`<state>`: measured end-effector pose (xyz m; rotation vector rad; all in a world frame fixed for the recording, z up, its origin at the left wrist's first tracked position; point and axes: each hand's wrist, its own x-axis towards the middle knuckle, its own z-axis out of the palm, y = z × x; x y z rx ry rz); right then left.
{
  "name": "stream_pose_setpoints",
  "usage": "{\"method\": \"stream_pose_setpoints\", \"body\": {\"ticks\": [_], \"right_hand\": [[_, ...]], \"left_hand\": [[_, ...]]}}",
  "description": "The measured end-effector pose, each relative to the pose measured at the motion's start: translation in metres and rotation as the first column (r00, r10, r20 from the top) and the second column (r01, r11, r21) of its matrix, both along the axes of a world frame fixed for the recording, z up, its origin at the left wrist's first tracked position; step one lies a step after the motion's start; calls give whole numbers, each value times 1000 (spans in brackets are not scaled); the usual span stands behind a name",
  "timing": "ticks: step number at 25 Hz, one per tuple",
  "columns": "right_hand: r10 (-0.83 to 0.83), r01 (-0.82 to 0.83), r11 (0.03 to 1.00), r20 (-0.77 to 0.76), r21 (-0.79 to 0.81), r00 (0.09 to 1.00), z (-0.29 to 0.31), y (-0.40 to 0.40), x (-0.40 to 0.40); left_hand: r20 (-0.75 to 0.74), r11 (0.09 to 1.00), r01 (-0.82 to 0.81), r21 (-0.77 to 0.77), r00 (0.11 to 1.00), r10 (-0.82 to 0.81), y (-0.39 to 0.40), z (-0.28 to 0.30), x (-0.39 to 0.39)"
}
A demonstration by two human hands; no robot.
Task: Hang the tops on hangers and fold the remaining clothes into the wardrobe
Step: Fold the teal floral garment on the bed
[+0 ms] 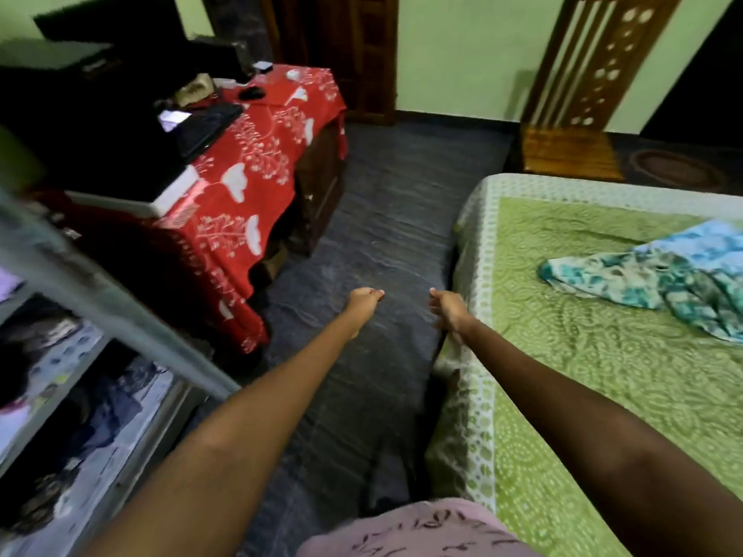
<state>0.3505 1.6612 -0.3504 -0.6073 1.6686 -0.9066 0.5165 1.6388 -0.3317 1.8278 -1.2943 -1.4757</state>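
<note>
Both my arms reach forward over the dark floor between the wardrobe and the bed. My left hand [363, 305] and my right hand [448, 309] are close together with fingers loosely curled, and neither holds anything. A crumpled teal, blue and white patterned garment [659, 275] lies on the green bedspread [583, 375] to the right, well away from my right hand. The open wardrobe [80, 379] stands at the left with folded clothes on its shelves. No hanger is in view.
A table under a red floral cloth [257, 170] holds a keyboard, a mouse and dark equipment at the left back. A carved wooden chair [579, 114] stands against the green wall beyond the bed. Dark floor [382, 219] runs between table and bed.
</note>
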Motion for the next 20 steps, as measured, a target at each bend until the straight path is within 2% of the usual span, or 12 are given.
{"method": "stream_pose_setpoints", "body": {"ticks": [5, 11, 14, 20], "right_hand": [[-160, 160, 987, 12, 19, 987, 6, -48, -84], [-364, 360, 930, 48, 69, 930, -12, -115, -159], [-537, 531, 842, 61, 95, 841, -15, -147, -197], [-742, 732, 670, 118, 123, 660, -27, -185, -264]], "left_hand": [[85, 978, 205, 21, 975, -206, -73, 4, -89], [163, 905, 424, 22, 892, -422, -185, -8, -168], [150, 848, 530, 17, 837, -526, -245, -9, -218], [120, 656, 753, 54, 647, -753, -323, -9, -330]]}}
